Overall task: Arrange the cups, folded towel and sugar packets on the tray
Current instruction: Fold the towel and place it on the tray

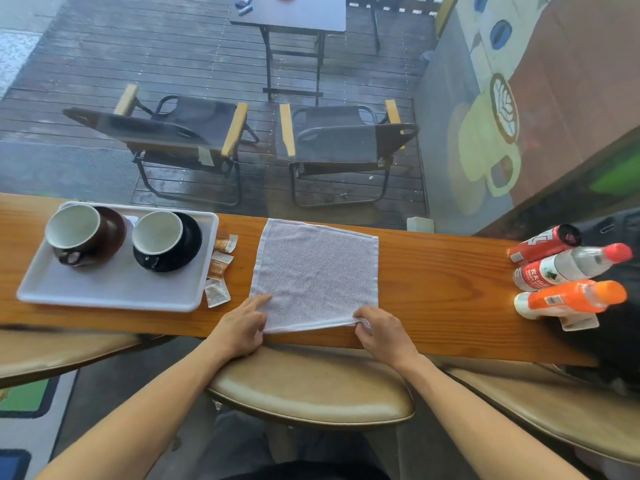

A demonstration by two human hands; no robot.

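A pale lilac towel point(317, 271) lies spread flat on the wooden counter point(443, 271). My left hand point(242, 327) pinches its near left corner, index finger stretched along the edge. My right hand point(379, 329) pinches the near right corner, lifting the hem a little. To the left stands a white tray point(114, 289) with a brown cup on a brown saucer point(79, 233) and a black cup on a black saucer point(164, 240). Three sugar packets point(220, 265) lie on the counter between the tray's right rim and the towel.
Three bottles point(568, 268) lie on their sides at the counter's right end, beside a dark bag. A padded stool point(311, 386) sits below the counter's near edge. Beyond the window are folding chairs and a table.
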